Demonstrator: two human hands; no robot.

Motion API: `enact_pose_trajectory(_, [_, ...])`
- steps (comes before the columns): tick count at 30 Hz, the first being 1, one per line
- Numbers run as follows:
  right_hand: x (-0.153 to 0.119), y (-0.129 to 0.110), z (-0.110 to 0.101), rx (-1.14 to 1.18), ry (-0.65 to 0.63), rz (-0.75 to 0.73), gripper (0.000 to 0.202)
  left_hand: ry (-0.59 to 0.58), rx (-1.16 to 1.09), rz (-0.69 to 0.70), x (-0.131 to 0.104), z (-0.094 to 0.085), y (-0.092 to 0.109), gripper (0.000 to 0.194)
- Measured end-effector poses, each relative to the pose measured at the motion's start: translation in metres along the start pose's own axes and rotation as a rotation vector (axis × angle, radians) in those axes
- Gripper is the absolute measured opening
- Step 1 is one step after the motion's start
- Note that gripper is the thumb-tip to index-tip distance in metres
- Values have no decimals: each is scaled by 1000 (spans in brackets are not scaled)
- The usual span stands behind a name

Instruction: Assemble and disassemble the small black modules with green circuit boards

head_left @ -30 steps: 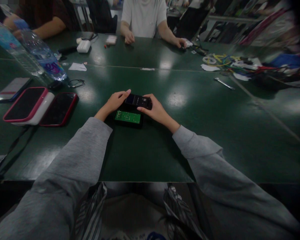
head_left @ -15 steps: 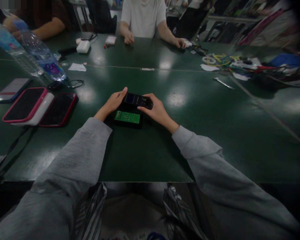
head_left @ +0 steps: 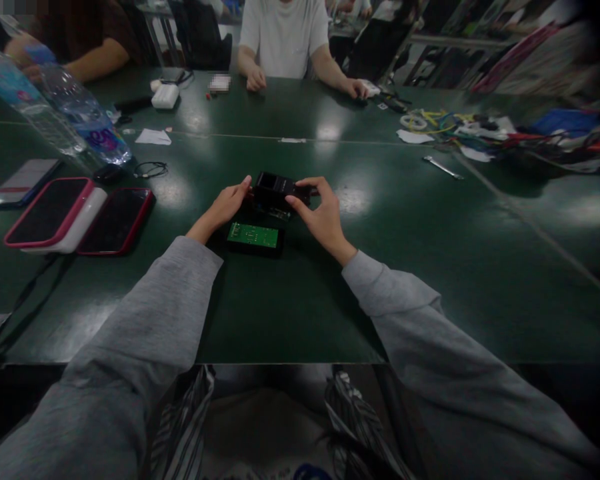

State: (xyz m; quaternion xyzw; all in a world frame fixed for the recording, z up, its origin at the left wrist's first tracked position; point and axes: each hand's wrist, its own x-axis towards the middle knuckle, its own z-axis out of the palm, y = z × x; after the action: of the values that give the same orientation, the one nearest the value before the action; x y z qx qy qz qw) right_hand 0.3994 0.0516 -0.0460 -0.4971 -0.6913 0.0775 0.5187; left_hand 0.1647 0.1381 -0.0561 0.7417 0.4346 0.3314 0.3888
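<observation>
A black handheld device casing (head_left: 279,186), with a window at its left and small buttons towards its right, is held tilted just above the table. My right hand (head_left: 325,212) pinches its right end between thumb and fingers. My left hand (head_left: 226,205) is at its left end, thumb up along the edge and fingertips mostly hidden. Beneath the casing's front edge some small parts show, too dark to name. Nearer to me, a green circuit board (head_left: 254,235) lies in a black shell (head_left: 253,251) on the table.
Left of my hands lie phones in red cases (head_left: 123,219), a white object and another phone (head_left: 23,181). Two water bottles (head_left: 97,133) stand behind them. A wrench (head_left: 443,168) and tangled wires (head_left: 445,121) lie to the right. A person in a white shirt (head_left: 284,40) sits opposite.
The black casing has tilted up, exposing its front side and small parts below. My right hand has shifted slightly right, its fingers more arched. The green board stays in place.
</observation>
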Motion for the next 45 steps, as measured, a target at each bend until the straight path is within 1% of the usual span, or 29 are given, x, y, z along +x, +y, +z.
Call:
enact_pose_trajectory(5, [3, 6, -4, 8, 80, 24, 46, -29, 52, 23, -2, 0, 7, 80])
enact_pose_trajectory(10, [4, 3, -8, -29, 159, -9, 42, -29, 59, 18, -1, 0, 6, 76])
enact_pose_trajectory(13, [8, 8, -16, -84, 222, -9, 42, -29, 66, 29, -1, 0, 5, 73])
enact_pose_trajectory(16, [13, 25, -30, -188, 268, 42, 43, -31, 65, 48, -1, 0, 4, 70])
enact_pose_trajectory(19, [18, 49, -47, -310, 291, 112, 43, -33, 59, 48, 0, 0, 3, 67])
enact_pose_trajectory(23, [21, 80, -62, -397, 366, 238, 36, -28, 55, 45, 1, 0, 0, 66])
enact_pose_trajectory(25, [20, 92, -63, -419, 394, 307, 32, -27, 58, 49, 2, 1, -1, 65])
enact_pose_trajectory(27, [18, 103, -60, -438, 374, 356, 32, -29, 65, 49, 2, 1, -1, 65])
enact_pose_trajectory(29, [16, 111, -56, -467, 324, 369, 34, -31, 71, 49, 2, 1, -1, 65])
enact_pose_trajectory(31, [15, 114, -53, -523, 312, 355, 37, -29, 72, 55, 2, 0, -1, 66])
enact_pose_trajectory(34, [16, 103, -52, -606, 364, 315, 40, -30, 76, 56, 1, 0, 1, 67])
enact_pose_trajectory(36, [16, 85, -53, -591, 367, 255, 39, -32, 83, 47, 0, 0, 2, 68])
enact_pose_trajectory(37, [17, 75, -52, -557, 346, 206, 38, -33, 86, 44, 0, 0, 3, 68])
enact_pose_trajectory(39, [16, 52, -49, -449, 256, 87, 37, -34, 90, 42, 0, 0, 3, 67])
enact_pose_trajectory(41, [13, 33, -42, -340, 107, -18, 38, -36, 89, 47, 0, 0, 3, 65])
enact_pose_trajectory(43, [9, 20, -32, -272, -61, -94, 39, -37, 84, 54, 0, 0, 3, 64])
enact_pose_trajectory(45, [4, 13, -22, -244, -204, -155, 40, -33, 81, 58, 1, 0, 2, 64])
